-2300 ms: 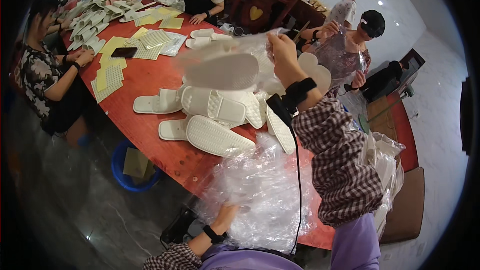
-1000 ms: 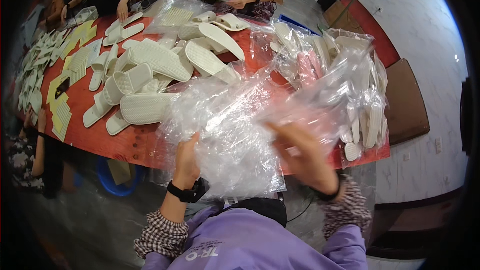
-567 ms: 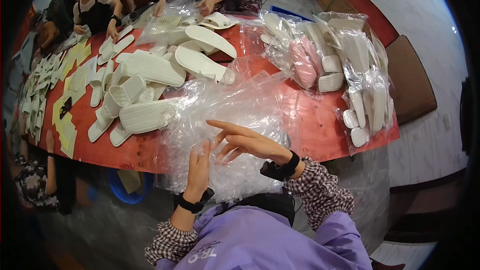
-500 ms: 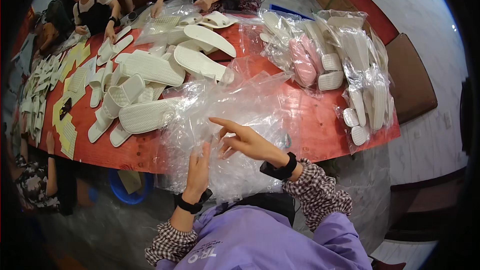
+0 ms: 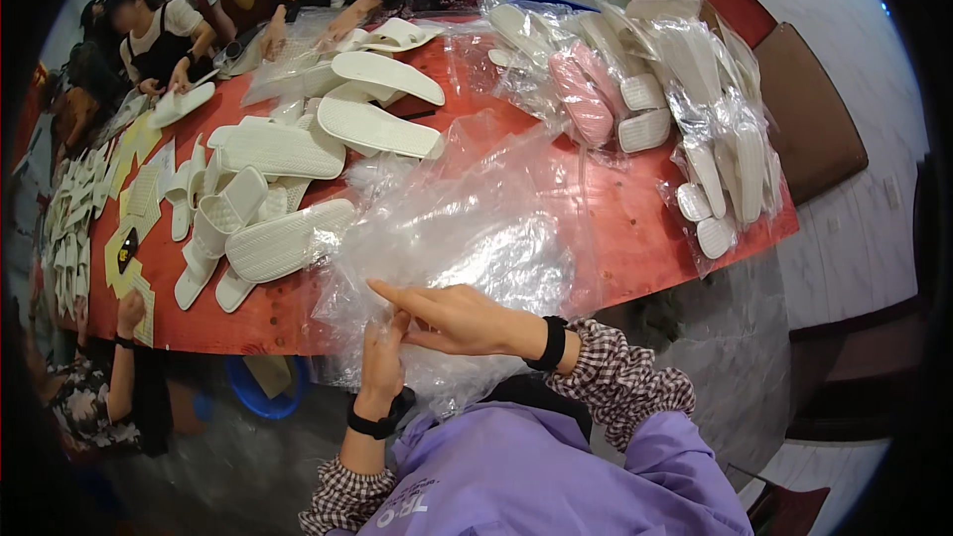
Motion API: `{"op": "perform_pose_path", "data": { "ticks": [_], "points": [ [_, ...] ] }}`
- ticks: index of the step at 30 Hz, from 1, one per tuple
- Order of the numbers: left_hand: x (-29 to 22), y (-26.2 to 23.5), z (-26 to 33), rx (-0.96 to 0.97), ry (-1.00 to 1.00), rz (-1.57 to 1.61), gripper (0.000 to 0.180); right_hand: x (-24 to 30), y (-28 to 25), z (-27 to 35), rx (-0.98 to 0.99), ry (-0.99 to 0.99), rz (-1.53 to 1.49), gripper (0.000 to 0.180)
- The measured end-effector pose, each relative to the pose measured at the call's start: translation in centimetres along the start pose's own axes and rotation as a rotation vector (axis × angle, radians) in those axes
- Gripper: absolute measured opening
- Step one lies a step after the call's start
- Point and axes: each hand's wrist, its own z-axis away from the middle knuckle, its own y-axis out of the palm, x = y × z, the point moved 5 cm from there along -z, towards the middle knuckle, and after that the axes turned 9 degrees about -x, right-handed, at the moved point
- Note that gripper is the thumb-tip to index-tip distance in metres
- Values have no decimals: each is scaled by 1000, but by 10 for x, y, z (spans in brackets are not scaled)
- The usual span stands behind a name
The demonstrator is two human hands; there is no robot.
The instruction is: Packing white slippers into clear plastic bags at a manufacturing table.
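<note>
My left hand (image 5: pixel 381 367) points upward at the near edge of the table, its fingers pressed together. From the right, my right hand (image 5: pixel 462 320) reaches across, index finger stretched out and the other fingers closed at the left fingertips. The hands touch or nearly touch. Anything pinched between them is too thin or hidden to make out. Beneath and beyond them spreads a pile of clear plastic bags (image 5: pixel 467 228), crumpled and glossy. Left of the bags lies a heap of white slippers (image 5: pixel 288 238), some with textured soles up.
Bagged white slippers (image 5: pixel 695 69) and a bagged pink pair (image 5: pixel 582 94) lie at the right of the red table (image 5: pixel 645 248). Yellow sheets (image 5: pixel 139 139) and more slippers are at the left. Co-workers sit around the table. A blue basin (image 5: pixel 263 399) stands on the floor.
My hands, apart with fingers spread before, have come together; the right moved left and nearer to me. At the far left, a co-worker now holds up a white slipper. The view has shifted slightly.
</note>
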Motion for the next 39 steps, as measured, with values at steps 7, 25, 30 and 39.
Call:
{"op": "perform_pose_path", "data": {
  "ticks": [7, 25, 30, 39],
  "points": [
    [-23, -20, -7, 41, 149, -94, 42, 17, -58, 2, -391, -408, 732, 70],
    [-202, -167, 135, -466, 227, -102, 56, 77, 45, -85, -340, -267, -42, 77],
    [-176, -116, 129, -390, 532, -770, 55, 35, 148, -114, 424, -192, -284, 70],
    [-40, 17, 30, -229, 521, -1384, 75, -97, -27, 27, 64, 60, 801, 35]
  ]
}}
